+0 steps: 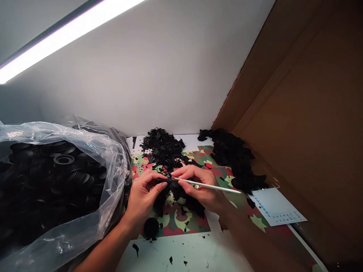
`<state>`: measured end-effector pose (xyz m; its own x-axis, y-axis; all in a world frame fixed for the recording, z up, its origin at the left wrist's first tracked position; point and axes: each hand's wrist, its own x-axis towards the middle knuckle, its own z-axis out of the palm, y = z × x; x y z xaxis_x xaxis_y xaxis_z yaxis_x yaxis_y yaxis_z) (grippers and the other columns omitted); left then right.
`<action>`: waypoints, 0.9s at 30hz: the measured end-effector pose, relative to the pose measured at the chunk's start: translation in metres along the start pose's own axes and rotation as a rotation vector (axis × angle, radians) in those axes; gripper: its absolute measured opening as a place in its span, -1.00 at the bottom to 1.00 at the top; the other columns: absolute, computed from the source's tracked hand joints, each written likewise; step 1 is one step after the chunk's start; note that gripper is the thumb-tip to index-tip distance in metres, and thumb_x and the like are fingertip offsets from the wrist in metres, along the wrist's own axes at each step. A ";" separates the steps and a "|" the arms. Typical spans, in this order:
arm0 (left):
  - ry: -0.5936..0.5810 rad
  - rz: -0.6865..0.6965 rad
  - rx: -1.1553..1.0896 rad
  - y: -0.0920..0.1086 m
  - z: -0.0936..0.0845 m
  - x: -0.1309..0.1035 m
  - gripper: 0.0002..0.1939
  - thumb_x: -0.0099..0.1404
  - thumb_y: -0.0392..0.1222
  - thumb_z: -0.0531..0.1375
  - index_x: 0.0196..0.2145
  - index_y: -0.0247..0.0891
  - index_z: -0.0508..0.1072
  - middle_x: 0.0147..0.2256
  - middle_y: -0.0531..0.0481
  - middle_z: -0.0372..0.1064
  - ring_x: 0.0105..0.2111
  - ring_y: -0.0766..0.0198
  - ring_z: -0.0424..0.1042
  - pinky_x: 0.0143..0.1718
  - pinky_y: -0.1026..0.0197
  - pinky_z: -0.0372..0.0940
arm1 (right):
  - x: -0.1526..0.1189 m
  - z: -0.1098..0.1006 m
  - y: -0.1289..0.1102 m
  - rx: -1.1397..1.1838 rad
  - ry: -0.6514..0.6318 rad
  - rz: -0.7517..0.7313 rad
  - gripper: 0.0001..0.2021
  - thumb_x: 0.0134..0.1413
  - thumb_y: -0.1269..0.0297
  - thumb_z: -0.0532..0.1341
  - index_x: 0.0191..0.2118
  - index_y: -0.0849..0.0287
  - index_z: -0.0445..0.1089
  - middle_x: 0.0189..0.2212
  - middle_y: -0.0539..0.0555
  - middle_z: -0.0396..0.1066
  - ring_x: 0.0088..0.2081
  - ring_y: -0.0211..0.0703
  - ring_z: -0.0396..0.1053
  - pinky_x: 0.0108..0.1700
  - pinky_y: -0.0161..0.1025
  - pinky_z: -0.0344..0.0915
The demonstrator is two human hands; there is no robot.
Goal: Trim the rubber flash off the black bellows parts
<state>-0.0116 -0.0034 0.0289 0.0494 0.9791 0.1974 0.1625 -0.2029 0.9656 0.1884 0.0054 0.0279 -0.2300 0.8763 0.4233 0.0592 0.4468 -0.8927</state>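
Between thumb and fingertips, my left hand [145, 192] pinches a small black rubber-like part [164, 180], mostly covered by the fingers. My right hand [203, 186] grips a thin white stick [217, 187] like a pen, its tip at the black part. The stick's far end points right, over the camouflage-patterned mat [195, 225]. Black scraps lie on the mat under and between both hands. A round black piece [151, 227] rests below my left hand.
At left, a clear plastic bag [113, 166] holds many ribbed black parts [76, 177]. A heap of black shavings [163, 145] lies behind my hands. Farther right are a larger black pile [235, 158], a white card [279, 206] and a cardboard wall [306, 124].
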 end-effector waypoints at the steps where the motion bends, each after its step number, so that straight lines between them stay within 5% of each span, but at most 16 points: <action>1: -0.002 0.002 0.008 0.000 0.000 0.000 -0.93 0.19 -0.16 0.35 -0.39 -0.18 0.65 -0.38 -0.05 0.48 -0.32 0.16 0.42 -0.30 0.21 0.28 | 0.000 -0.001 0.000 -0.039 -0.026 -0.005 -0.87 0.19 0.20 0.30 -0.37 0.07 0.47 -0.19 0.13 0.64 -0.15 0.01 0.59 -0.10 -0.04 0.50; 20: -0.009 0.053 0.114 0.002 -0.003 0.003 -0.92 0.21 -0.19 0.33 -0.41 -0.17 0.64 -0.42 -0.02 0.48 -0.39 0.19 0.41 -0.36 0.23 0.29 | -0.007 -0.010 0.008 -0.110 -0.192 0.024 -0.92 0.24 0.28 0.25 -0.31 0.06 0.45 -0.03 0.07 0.61 -0.06 -0.01 0.59 -0.07 -0.11 0.49; 27: -0.031 0.004 0.100 -0.003 -0.002 0.003 -0.90 0.20 -0.15 0.34 -0.41 -0.19 0.63 -0.43 -0.01 0.48 -0.41 0.22 0.41 -0.36 0.24 0.29 | -0.009 -0.001 0.020 -0.329 -0.162 -0.213 -0.84 0.37 0.29 0.13 -0.16 0.02 0.48 -0.04 0.09 0.60 -0.11 -0.06 0.57 -0.01 -0.09 0.47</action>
<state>-0.0143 0.0001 0.0274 0.0802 0.9776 0.1946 0.2600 -0.2089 0.9427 0.1924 0.0064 0.0062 -0.4191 0.7301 0.5397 0.2950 0.6717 -0.6795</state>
